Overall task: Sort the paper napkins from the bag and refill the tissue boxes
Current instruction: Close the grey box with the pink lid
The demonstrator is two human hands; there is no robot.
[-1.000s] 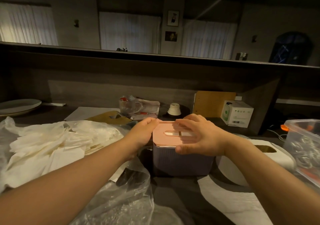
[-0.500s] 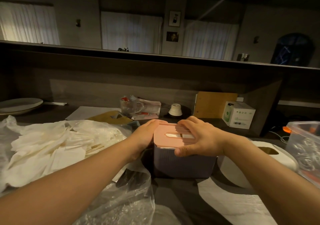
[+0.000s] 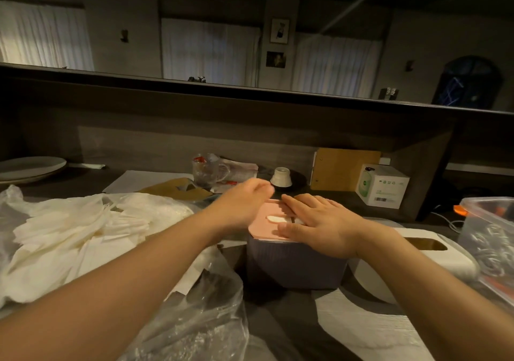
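Frame centre: right hand flat, fingers straight, pressing pink lid onto box. Left hand blurred, fingers loosely curled, empty. Lid-seating step; next likely second box, right.

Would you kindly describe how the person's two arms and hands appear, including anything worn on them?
Both forearms are bare to the frame's edge: no sleeves, gloves, watch or bracelets show. The left hand is motion-blurred, so rings cannot be ruled out there; the right hand shows no rings, with short, plain nails.

Dim room, curtained windows, dark counter
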